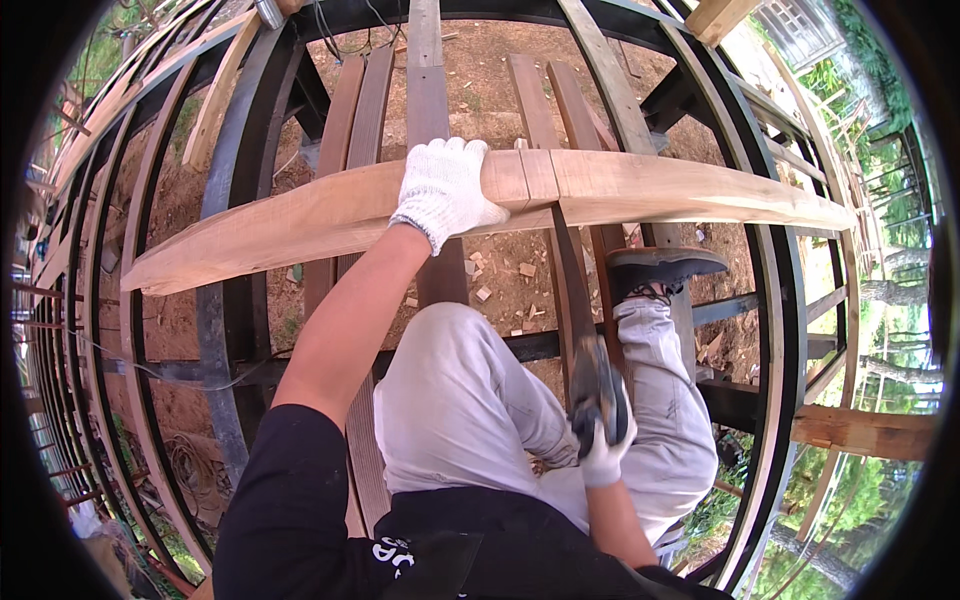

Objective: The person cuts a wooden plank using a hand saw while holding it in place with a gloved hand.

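A long, thick wooden beam (680, 190) lies crosswise in front of me, over the boards beneath it. My left hand (440, 190), in a white knit glove, is closed over the beam left of its middle, fingers across the top and thumb at the near side. My gloved right hand (607, 455) is low and to the right, wrapped round the dark handle of a handsaw (572, 280). The saw's blade tip meets the beam's near face at a dark line across the wood. A second thin line crosses the beam just left of it.
Dark metal beams (235, 220) and narrow wooden planks (370, 110) form an open frame, with gaps down to brown soil strewn with wood scraps (483, 293). My shoe (665, 265) rests near the beam, right of the saw. Trees (890, 330) stand beyond the right edge.
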Demonstrator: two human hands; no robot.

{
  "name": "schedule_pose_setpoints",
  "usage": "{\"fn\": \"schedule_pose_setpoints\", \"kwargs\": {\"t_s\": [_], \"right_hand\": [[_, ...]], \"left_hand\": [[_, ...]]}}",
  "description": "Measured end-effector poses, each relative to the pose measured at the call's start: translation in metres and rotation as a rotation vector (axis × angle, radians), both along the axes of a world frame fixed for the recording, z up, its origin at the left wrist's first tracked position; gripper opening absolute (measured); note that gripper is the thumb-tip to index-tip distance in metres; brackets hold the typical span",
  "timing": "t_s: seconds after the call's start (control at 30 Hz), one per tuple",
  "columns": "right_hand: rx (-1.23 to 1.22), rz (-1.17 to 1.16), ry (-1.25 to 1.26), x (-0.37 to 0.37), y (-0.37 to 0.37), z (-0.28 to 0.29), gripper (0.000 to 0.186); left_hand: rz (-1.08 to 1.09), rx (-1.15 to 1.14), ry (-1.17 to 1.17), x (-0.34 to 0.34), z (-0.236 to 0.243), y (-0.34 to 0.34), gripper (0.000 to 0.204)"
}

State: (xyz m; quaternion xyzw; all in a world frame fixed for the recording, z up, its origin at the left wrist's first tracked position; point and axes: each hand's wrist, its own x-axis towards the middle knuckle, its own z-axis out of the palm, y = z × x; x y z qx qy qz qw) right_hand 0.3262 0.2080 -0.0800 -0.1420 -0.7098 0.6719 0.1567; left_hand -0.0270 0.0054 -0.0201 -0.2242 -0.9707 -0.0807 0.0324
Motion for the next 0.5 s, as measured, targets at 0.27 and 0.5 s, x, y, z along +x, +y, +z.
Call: {"fn": "schedule_pose_setpoints", "kwargs": {"t_s": [0.27, 0.5], "right_hand": [[0.079, -0.096, 0.183, -0.156, 0.033, -0.077, 0.058], [-0.095, -0.015, -0.002, -0.026, -0.001, -0.017, 0.059]], "left_hand": [[-0.031, 0.018, -0.028, 0.002, 0.002, 0.022, 0.087], [0.000, -0.038, -0.055, -0.001, 0.005, -0.004, 0.091]]}}
